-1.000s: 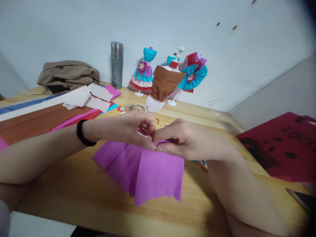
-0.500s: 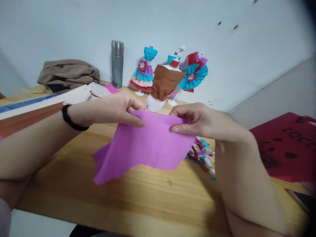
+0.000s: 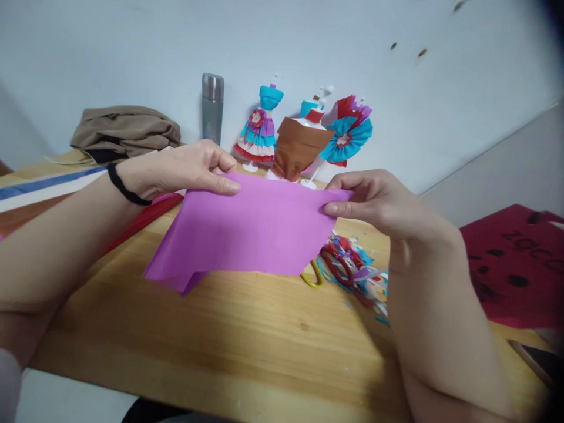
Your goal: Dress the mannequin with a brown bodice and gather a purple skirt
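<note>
A sheet of purple crepe paper [image 3: 259, 229] is stretched between my two hands above the wooden table. My left hand [image 3: 194, 167] pinches its upper left edge, thumb on top. At the upper right corner my right hand [image 3: 365, 200] grips it between thumb and fingers. The sheet's lower left part hangs in a fold. Behind it stands a small dress-form mannequin with a brown wrap [image 3: 302, 144], its lower part hidden by the paper. Two more little mannequins in paper dresses, a tiered one [image 3: 258, 132] and one with a blue fan [image 3: 350, 138], flank it.
Paper scraps [image 3: 361, 270] lie right of centre, with a yellow scissor handle [image 3: 314, 276] beside them. A steel flask [image 3: 212, 108] and a brown cloth [image 3: 126, 132] stand at the back left. A red bag [image 3: 515, 264] and a dark phone-like object [image 3: 537, 358] are at right.
My hands have moved apart and slightly up, pulling the purple paper wider and flatter. The yellow scissor handle and more of the scraps have come into view beneath it.
</note>
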A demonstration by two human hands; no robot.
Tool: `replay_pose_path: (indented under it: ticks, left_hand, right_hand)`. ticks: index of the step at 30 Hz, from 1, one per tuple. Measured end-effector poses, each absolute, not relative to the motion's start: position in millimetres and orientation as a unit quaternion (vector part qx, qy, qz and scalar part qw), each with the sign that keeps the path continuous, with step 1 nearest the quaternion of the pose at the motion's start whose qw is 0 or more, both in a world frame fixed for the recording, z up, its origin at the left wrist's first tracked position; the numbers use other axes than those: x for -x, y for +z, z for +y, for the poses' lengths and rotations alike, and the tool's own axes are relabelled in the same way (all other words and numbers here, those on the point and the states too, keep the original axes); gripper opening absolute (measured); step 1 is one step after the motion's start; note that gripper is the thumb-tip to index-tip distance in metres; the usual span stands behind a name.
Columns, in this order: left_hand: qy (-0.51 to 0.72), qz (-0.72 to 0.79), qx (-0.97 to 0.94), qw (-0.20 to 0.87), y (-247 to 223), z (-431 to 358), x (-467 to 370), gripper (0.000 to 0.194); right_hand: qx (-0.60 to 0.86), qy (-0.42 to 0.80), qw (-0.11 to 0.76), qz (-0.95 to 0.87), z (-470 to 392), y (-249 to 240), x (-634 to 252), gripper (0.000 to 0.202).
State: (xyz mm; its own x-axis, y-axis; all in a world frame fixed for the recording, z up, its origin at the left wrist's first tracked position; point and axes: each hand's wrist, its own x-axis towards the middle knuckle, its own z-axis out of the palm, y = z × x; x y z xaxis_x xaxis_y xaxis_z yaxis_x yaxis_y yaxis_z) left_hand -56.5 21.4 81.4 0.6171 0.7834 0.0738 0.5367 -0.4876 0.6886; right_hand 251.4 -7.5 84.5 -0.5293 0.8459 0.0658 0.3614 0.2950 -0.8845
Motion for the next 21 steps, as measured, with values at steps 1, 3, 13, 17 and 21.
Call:
replay_pose_path:
  ticks: [1,3,13,17,21]
  left_hand:
    - [0.196,0.393,-0.843,0.311,81.3,22.4,57.3,0.030]
    - [0.196,0.396,-0.845,0.302,81.0,23.7,58.1,0.029]
    - [0.209,0.401,-0.827,0.334,81.2,21.2,56.9,0.027]
    - [0.207,0.398,-0.825,0.343,81.2,21.2,57.8,0.026]
    - [0.201,0.395,-0.835,0.327,80.3,24.3,58.7,0.026]
  right_hand:
    - [0.399,0.435,0.283,-0.756,-7.0,84.3,-251.3,0.023]
    - [0.400,0.423,0.305,-0.754,-6.3,83.9,-250.4,0.022]
    - [0.384,0.419,0.402,-0.718,0.0,77.5,-257.8,0.017]
    - [0.384,0.434,0.397,-0.712,0.6,75.4,-256.5,0.016]
    - [0.391,0.424,0.409,-0.707,0.5,73.3,-254.8,0.016]
